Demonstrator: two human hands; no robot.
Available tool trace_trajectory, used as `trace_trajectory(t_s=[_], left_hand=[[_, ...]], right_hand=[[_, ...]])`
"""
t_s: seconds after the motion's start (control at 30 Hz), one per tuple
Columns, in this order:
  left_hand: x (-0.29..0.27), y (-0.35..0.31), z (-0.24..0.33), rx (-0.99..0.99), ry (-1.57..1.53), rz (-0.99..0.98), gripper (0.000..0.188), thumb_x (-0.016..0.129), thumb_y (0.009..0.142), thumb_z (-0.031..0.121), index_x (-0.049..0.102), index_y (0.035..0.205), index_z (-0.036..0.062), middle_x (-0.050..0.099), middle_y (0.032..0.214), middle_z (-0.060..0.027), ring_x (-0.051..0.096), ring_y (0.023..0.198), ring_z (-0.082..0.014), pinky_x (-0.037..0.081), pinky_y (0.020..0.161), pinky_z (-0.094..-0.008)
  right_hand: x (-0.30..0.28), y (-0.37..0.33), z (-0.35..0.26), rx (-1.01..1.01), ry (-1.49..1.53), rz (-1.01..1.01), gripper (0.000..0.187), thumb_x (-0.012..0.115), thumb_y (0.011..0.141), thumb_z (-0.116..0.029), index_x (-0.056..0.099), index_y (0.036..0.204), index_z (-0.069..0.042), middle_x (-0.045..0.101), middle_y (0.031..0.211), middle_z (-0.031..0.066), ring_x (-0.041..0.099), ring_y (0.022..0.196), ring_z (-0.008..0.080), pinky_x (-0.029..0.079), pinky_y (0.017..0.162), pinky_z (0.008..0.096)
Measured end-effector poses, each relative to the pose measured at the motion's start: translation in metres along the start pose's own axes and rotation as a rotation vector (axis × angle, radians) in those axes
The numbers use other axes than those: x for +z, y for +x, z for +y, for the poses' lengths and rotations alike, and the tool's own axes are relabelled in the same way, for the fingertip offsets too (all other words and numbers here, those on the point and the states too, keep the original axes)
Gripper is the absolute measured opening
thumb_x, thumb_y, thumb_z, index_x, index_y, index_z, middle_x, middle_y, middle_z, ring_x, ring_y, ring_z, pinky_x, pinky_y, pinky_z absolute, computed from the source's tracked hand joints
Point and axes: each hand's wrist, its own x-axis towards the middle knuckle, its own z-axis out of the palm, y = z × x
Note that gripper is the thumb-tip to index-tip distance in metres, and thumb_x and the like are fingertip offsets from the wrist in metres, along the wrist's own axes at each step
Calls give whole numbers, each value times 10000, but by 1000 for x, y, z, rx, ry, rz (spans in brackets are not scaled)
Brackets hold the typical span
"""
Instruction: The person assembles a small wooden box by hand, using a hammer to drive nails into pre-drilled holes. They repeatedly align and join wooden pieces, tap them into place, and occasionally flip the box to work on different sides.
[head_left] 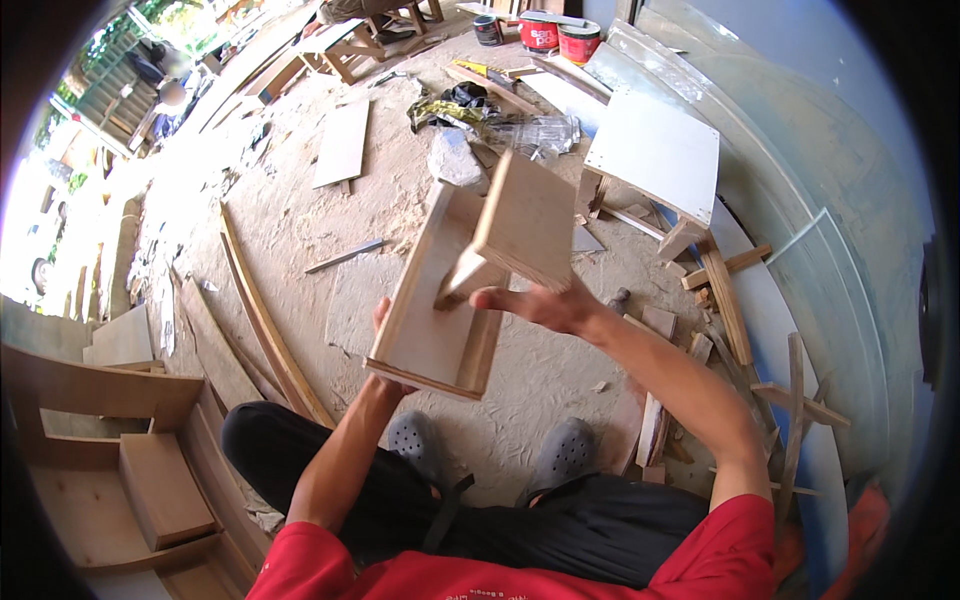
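Observation:
My left hand (pixel 388 384) grips the lower left corner of a shallow open wooden box (pixel 420 335), shaped like a small drawer with a pale bottom panel. Its thumb lies along the box's left side, and the other fingers are mostly hidden underneath. A plywood piece (pixel 530 222) with a flat rectangular face is tilted over the box's right side, held by my right hand (pixel 550 304). The right thumb points left across the lower end; the fingers behind the plywood are hidden. Below the plywood, a short wooden strip (pixel 465 276) slants down into the box.
On the right stands a white-topped wooden stool (pixel 655 150), with loose wood offcuts (pixel 725 300) beside it. A chisel-like flat tool (pixel 345 256) and a white board (pixel 342 143) lie on the dusty floor. Wooden cabinet frames (pixel 110 400) stand at left; red cans (pixel 540 37) sit at the back.

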Motion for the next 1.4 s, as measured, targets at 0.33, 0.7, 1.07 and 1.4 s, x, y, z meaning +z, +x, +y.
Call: trace_trajectory(t_s=[0.33,0.7,1.07,1.4], left_hand=[[-42,1,-10,-382,74,136,700,505,942,510,472,1408,-12,588,1341,-186,597,1190,-300,445,1031,-449],[-7,12,-13,-34,767,563,361,615,976,368,685,1052,22,686,856,-57,598,654,-98,454,553,-248],[56,56,-24,-24,1031,414,601,626,942,504,585,1250,-10,643,1105,-114,615,943,-168,519,795,-321],[50,99,-33,-200,509,257,386,688,936,312,619,1202,41,644,1059,-63,616,882,-151,511,732,-296]], right_hand=[[5,-14,38,-54,-182,36,406,741,864,-328,648,1152,-58,652,1162,155,629,1076,323,516,905,405],[24,-35,144,172,-139,68,561,684,883,-271,485,1361,-56,549,1348,200,517,1263,371,426,1051,411],[-3,-73,215,387,-572,-146,733,757,811,-317,421,1400,-37,516,1384,196,490,1289,391,438,1051,453],[-70,-106,208,572,-843,-173,516,650,879,-262,475,1314,-47,582,1260,218,581,1173,391,502,947,489]])
